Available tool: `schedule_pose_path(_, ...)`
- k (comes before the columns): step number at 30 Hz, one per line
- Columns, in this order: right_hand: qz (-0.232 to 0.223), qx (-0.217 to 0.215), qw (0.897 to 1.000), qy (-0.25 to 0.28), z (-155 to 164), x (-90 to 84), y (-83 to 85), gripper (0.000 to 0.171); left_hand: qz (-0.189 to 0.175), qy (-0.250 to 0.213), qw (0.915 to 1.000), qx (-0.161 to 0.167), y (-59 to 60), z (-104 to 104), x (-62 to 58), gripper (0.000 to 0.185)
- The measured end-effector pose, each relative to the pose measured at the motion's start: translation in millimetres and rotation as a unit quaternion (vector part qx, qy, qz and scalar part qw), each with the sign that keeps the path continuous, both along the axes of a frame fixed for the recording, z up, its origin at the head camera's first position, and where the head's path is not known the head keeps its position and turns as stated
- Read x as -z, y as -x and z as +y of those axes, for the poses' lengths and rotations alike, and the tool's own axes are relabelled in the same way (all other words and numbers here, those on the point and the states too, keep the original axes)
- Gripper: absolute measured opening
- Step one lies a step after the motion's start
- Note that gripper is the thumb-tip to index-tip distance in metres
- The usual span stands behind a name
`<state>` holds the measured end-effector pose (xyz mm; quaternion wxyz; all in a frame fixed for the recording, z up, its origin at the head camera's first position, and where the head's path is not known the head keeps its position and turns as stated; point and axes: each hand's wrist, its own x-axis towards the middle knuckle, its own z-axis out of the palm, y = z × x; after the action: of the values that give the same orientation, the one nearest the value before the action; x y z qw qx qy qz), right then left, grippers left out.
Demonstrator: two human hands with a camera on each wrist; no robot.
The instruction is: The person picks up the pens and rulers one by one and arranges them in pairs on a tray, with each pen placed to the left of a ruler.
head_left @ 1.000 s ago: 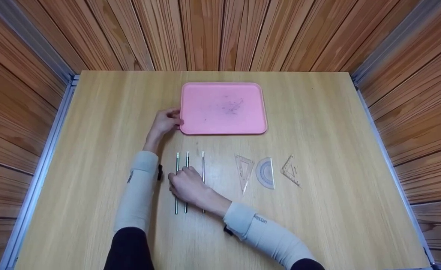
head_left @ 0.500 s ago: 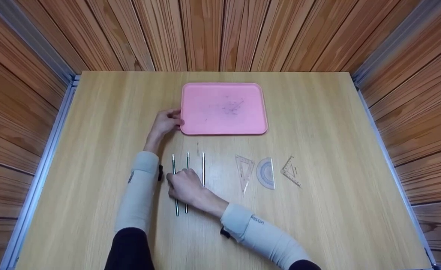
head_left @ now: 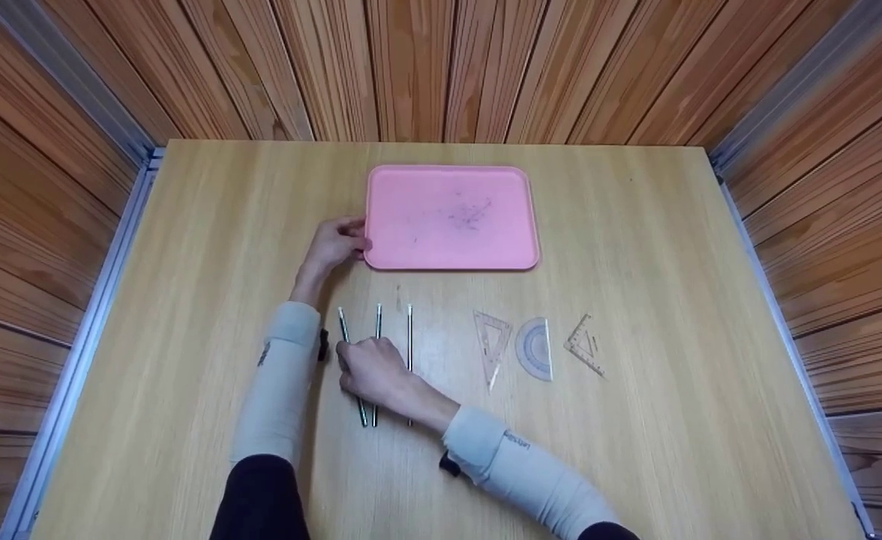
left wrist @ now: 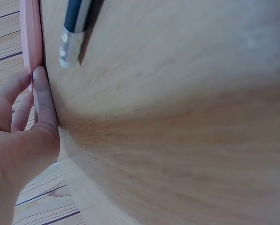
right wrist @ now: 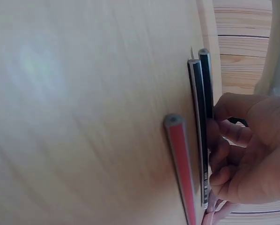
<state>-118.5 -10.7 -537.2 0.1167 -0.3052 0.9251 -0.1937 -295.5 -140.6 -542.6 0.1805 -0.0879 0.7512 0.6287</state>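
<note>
One wooden table point(head_left: 636, 225), its near edge cut off by the head view.

One pink tray point(head_left: 452, 217), lying flat at the far middle of the table; faint scribble marks on its floor, too small to read.

Two hands. The left hand point(head_left: 332, 244) rests at the tray's left near corner, fingers curled round the rim and touching it; the left wrist view shows a fingertip point(left wrist: 41, 93) pressed along the rim. The right hand point(head_left: 370, 371) lies nearer than the tray, over the pencils, hiding their middles; its curled fingers grip the leftmost pencil point(head_left: 343, 322), though the exact pinch is hard to make out.

Three pencils, all nearer than the tray. The leftmost is tilted, its far end swung left of the second pencil point(head_left: 378, 319), their near ends almost meeting. The third pencil point(head_left: 409, 322) lies parallel, just right; it looks red in the right wrist view.

Three clear drawing aids right of the pencils: one set square point(head_left: 491, 337), one protractor point(head_left: 535, 349), one smaller set square point(head_left: 585, 345). Their markings are illegible.
</note>
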Motion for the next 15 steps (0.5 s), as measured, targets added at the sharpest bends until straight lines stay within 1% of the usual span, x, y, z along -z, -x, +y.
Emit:
schedule_pose_path(4,0.031,0.006,0.999,0.026,3,1.8,0.7,0.005,0.003,0.007,1.0,-0.006,0.9,1,1.8,0.056)
schedule_pose_path(7,0.046,0.013,0.998,0.049,5,-0.9,2.3,0.004,-0.001,0.013,0.9999,-0.007,2.4,2,2.7,0.057)
schedule_pose_path(10,0.044,0.014,0.996,0.073,7,-5.1,5.3,0.005,-0.009,0.01,0.9999,-0.009,3.2,2,3.2,0.058)
schedule_pose_path(15,0.051,0.024,0.995,0.087,12,-10.7,13.1,0.006,-0.014,0.004,0.9999,-0.008,2.5,1,2.1,0.057)
